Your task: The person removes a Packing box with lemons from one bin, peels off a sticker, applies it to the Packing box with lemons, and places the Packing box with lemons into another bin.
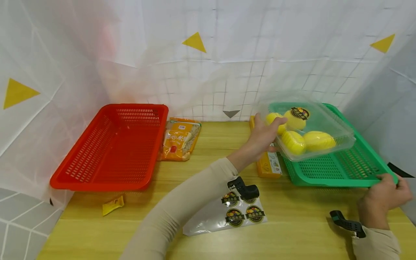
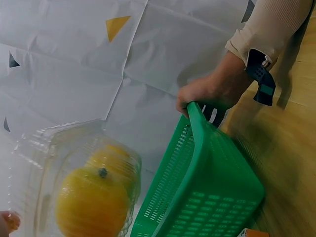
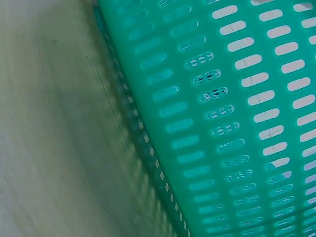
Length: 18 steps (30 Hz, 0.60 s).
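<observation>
My left hand [image 1: 260,139] grips the left side of a clear plastic fruit box [image 1: 338,133], which is tilted above the green basket [image 1: 328,182]. Several yellow fruits [image 1: 318,141] lie inside the box, and a round dark label [image 1: 299,113] is on its top. In the left wrist view the fruit box [image 2: 47,173] shows beside the basket, with one fingertip [image 2: 11,220] at the frame's edge. My right hand [image 1: 385,193] holds the basket's near right corner by the rim. Only the basket's slotted wall [image 3: 237,123] fills the right wrist view; the hand is hidden there.
A red basket [image 1: 107,186] stands at the left, with an orange snack bag [image 1: 178,141] beside it. A small yellow packet [image 1: 113,205] lies in front. An orange box [image 1: 269,164] sits against the green basket's left. Under my left forearm lies a label sheet [image 1: 214,220].
</observation>
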Each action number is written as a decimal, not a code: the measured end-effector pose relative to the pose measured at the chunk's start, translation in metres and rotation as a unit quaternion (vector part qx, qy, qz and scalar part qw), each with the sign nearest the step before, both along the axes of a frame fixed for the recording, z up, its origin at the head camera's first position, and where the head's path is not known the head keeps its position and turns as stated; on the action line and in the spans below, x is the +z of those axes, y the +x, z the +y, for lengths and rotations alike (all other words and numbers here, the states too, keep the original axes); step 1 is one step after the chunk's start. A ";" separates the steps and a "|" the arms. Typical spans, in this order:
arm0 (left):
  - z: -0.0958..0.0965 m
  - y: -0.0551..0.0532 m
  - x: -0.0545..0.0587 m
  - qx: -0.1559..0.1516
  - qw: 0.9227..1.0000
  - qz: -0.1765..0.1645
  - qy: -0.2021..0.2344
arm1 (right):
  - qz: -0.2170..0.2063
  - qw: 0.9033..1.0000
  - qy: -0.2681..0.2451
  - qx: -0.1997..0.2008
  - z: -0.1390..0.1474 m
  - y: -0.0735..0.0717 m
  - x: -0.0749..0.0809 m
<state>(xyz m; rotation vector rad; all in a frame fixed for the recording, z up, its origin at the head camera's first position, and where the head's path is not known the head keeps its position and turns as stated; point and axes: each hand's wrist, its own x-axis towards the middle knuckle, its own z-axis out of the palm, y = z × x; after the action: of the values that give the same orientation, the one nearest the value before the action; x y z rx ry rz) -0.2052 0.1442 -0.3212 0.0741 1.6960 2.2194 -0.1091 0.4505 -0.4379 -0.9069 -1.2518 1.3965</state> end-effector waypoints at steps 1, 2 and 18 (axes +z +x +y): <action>0.002 0.000 0.000 0.001 1.000 -0.004 0.000 | 0.002 1.000 -0.005 0.001 0.000 0.001 0.000; 0.004 0.000 0.000 0.002 1.000 -0.006 0.003 | 0.000 1.000 -0.004 0.001 0.000 0.001 -0.001; 0.042 0.002 0.010 0.019 0.996 0.001 -0.082 | -0.007 1.000 0.003 0.004 -0.004 0.006 0.003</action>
<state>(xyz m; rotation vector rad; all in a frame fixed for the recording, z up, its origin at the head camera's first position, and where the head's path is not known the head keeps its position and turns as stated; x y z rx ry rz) -0.2027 0.1867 -0.3117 0.0042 1.8892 2.0968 -0.1028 0.4462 -0.4352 -0.9094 -1.2707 1.3949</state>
